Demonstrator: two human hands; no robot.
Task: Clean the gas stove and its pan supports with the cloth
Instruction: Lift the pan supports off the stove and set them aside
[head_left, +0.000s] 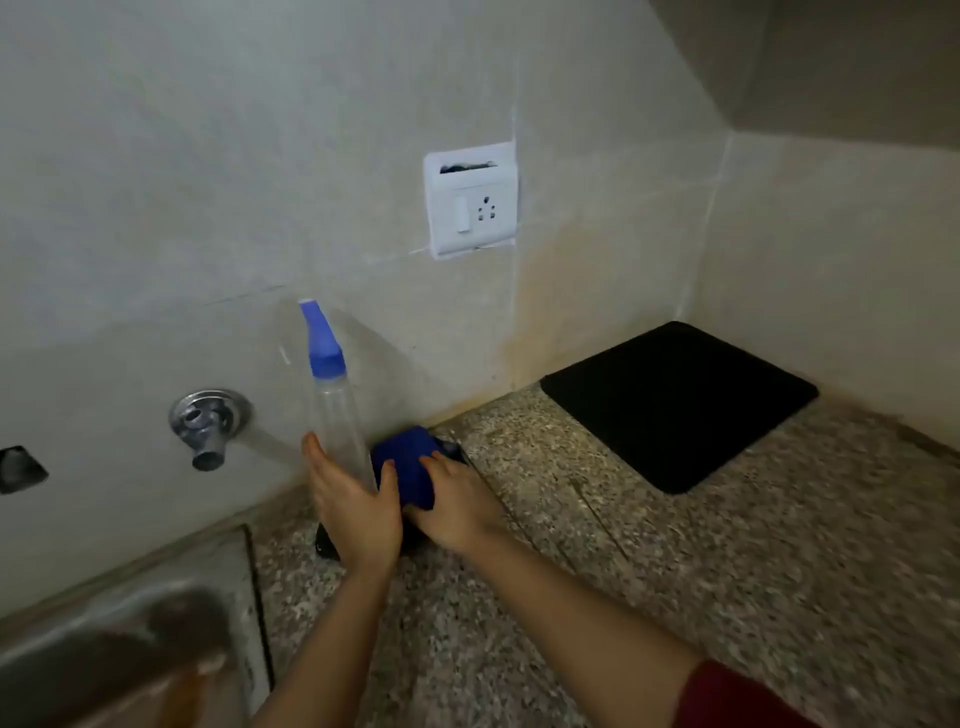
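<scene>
A clear spray bottle (332, 415) with a blue nozzle stands upright on the speckled granite counter (675, 571) near the back wall. My left hand (353, 509) wraps around its lower part. Right beside it lies a blue cloth (408, 460), and my right hand (457, 504) rests on top of it with the fingers curled over its edge. A small dark object under both hands is mostly hidden. No gas stove or pan supports are in view.
A black mat (680, 405) lies in the counter's back right corner. A steel sink (119, 649) sits at the lower left, with a chrome tap (208, 426) on the wall above. A white socket plate (470, 200) is mounted higher up.
</scene>
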